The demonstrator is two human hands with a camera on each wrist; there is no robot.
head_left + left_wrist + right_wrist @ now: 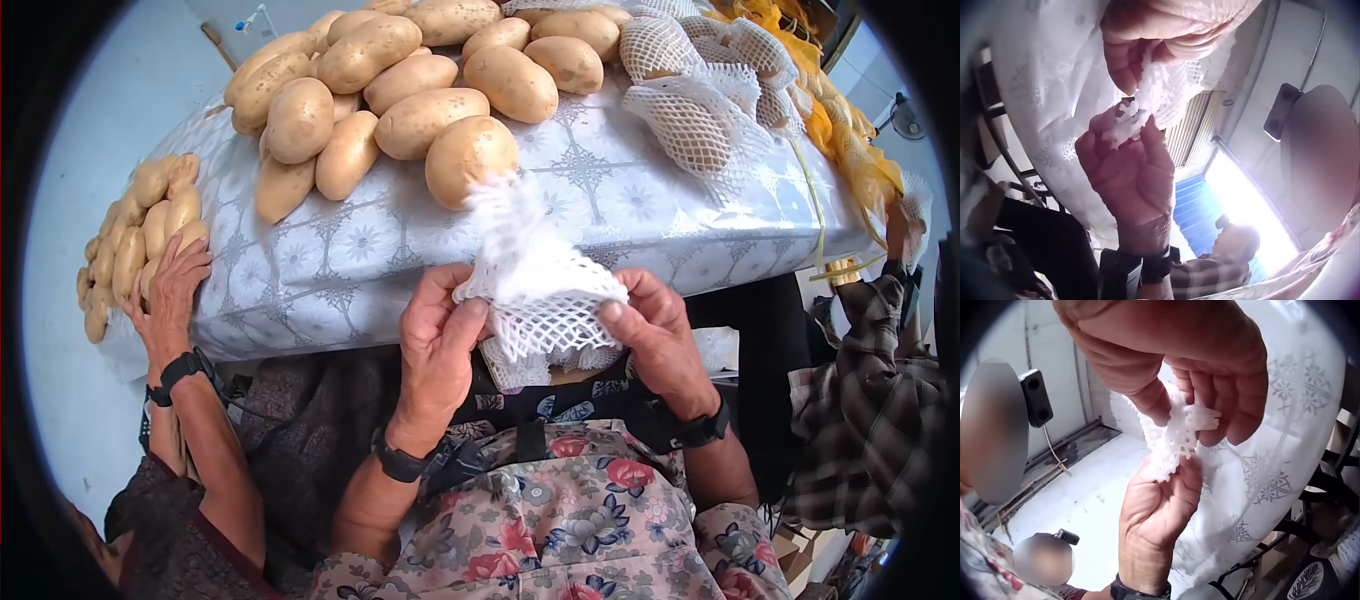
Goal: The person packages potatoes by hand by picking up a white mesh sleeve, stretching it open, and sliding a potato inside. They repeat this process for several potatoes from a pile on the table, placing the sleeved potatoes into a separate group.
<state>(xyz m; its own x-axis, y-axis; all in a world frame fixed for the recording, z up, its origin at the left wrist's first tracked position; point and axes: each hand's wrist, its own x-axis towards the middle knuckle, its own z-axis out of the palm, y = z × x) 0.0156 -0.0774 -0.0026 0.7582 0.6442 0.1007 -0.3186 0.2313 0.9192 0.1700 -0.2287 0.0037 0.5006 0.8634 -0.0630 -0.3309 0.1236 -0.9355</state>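
Observation:
A white foam net sleeve (pixel 548 290) is stretched between my two hands above my lap, its open mesh edge toward me. My left hand (pixel 437 350) pinches one side of that edge between thumb and fingers; my right hand (pixel 660 335) pinches the opposite side. In the left wrist view, the bunched white netting (pixel 1157 87) lies between both hands' fingertips. The right wrist view shows the same netting (pixel 1175 431) under the right thumb. Just beyond the sleeve's far end, a bare potato (pixel 470 158) sits on the table's front part.
Bare potatoes (pixel 420 122) are heaped on the patterned tablecloth (pixel 600 215). Net-wrapped potatoes (pixel 690 130) lie at the right, beside orange netting (pixel 870 175). At the left, another person's hand (pixel 172 285) touches a smaller potato pile (pixel 130 255). Another person's checked sleeve (pixel 860 420) is at the right.

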